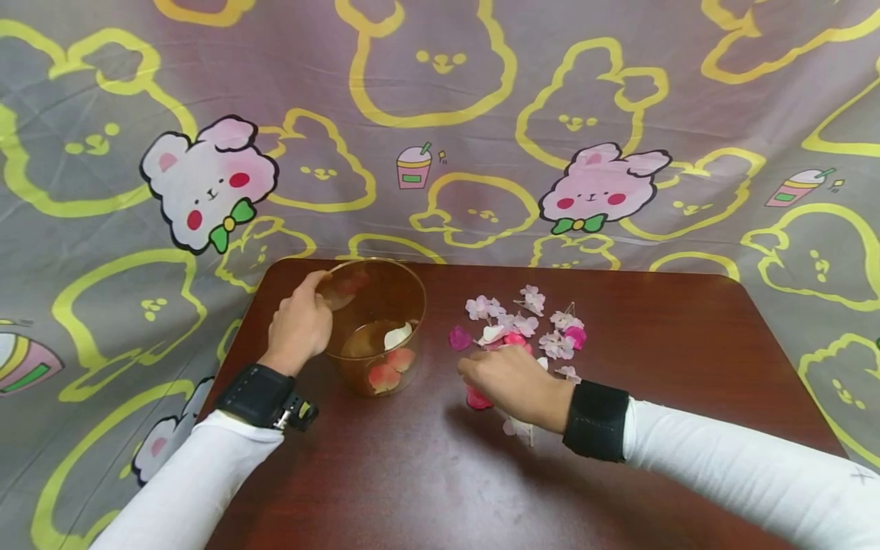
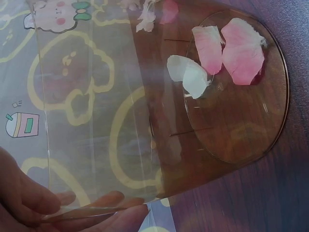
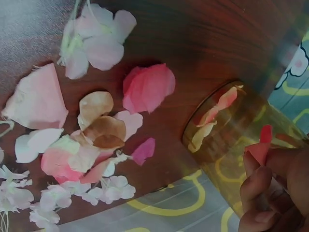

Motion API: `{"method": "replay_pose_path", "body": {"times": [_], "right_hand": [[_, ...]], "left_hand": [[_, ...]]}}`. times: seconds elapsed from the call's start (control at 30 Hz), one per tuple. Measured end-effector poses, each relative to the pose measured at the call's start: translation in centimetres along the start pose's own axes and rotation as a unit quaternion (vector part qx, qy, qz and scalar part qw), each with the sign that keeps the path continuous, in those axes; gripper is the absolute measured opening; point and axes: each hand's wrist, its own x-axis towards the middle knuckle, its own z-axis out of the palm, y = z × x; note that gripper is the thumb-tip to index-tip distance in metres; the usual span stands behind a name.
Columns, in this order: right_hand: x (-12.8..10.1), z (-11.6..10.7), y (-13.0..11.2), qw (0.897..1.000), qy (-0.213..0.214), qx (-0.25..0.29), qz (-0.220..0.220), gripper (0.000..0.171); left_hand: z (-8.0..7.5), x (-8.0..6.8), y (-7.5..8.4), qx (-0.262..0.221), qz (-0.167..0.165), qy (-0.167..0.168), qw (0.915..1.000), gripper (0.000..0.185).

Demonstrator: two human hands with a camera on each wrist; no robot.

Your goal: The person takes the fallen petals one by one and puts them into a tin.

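An amber see-through bin (image 1: 360, 309) stands on the table's left half. My left hand (image 1: 300, 325) grips its rim, thumb on one side and fingers on the other in the left wrist view. Low in the bin are a white petal (image 2: 189, 76) and pink petals (image 2: 243, 52). To the bin's right, my right hand (image 1: 516, 378) is over the loose petals and pinches a reddish-pink petal (image 3: 259, 151) between thumb and finger. Below it in the right wrist view lie a deep pink petal (image 3: 148, 88), a pale pink petal (image 3: 39, 98) and a magenta petal (image 3: 143, 151).
Small pale artificial blossoms (image 1: 529, 299) with thin stems are scattered right of the bin on the dark red-brown table (image 1: 660, 336). A grey cloth (image 1: 474, 92) with yellow cartoon outlines hangs behind the table's back edge.
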Motion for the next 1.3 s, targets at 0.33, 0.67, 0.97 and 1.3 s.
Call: {"method": "replay_pose_path", "body": {"times": [0.33, 0.67, 0.97, 1.3], "right_hand": [[1.5, -0.7, -0.1, 1.000, 0.000, 0.007, 0.005, 0.018], [3.3, -1.9, -0.7, 1.000, -0.002, -0.005, -0.006, 0.016], [4.5, -2.7, -0.9, 1.000, -0.011, -0.002, -0.001, 0.007], [5.8, -3.5, -1.3, 1.000, 0.002, -0.011, -0.011, 0.007]], "left_hand": [[0.0, 0.0, 0.0, 0.000, -0.004, 0.000, 1.0000, 0.048], [-0.1, -0.1, 0.1, 0.001, -0.001, 0.001, 1.0000, 0.048], [-0.1, -0.1, 0.1, -0.002, -0.002, -0.004, 1.0000, 0.048], [0.0, 0.0, 0.1, -0.002, -0.004, -0.005, 1.0000, 0.048]]}}
